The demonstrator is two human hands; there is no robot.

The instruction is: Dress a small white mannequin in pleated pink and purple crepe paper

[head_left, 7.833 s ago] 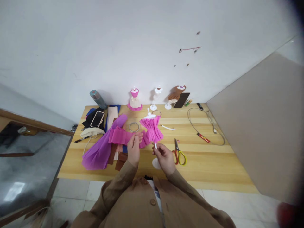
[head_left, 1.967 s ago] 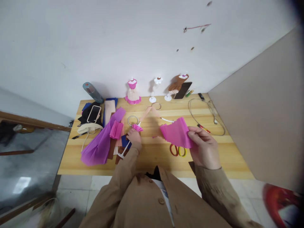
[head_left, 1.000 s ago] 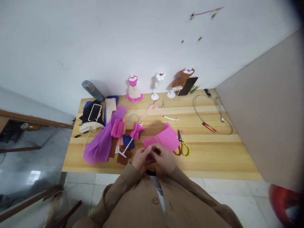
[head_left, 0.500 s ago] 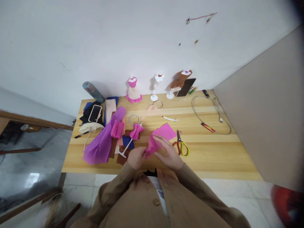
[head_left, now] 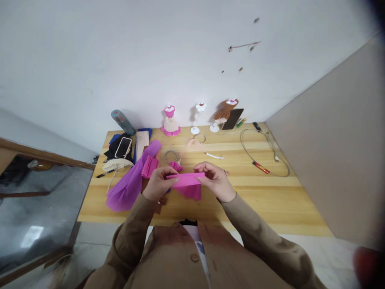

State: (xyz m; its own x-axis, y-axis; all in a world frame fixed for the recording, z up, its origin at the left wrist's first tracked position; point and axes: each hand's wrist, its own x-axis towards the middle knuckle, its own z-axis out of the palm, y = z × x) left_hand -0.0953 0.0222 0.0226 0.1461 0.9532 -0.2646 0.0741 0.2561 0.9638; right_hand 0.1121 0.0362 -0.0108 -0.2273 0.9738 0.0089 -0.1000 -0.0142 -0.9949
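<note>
Both my hands hold a sheet of pink crepe paper (head_left: 188, 184) stretched flat between them above the wooden table (head_left: 270, 200). My left hand (head_left: 156, 184) pinches its left end and my right hand (head_left: 214, 180) pinches its right end. Part of the sheet hangs down below the fold. Just behind the paper lies a small mannequin with a pink ruffle (head_left: 175, 165), mostly hidden by my hands.
A purple tulle piece (head_left: 129, 184), a folded pink strip (head_left: 149, 166) and dark fabric scraps lie at the left, with a phone (head_left: 123, 147) and a bottle (head_left: 123, 122). Three small dress forms (head_left: 170, 120) stand at the wall. A wire ring (head_left: 171, 156) and a cable (head_left: 264, 152) lie further back.
The mannequin with the pink skirt was set down at the left and the skirt sheet taken off. Since half a second ago my hands have lifted and pulled the pink sheet out into a flat band.
</note>
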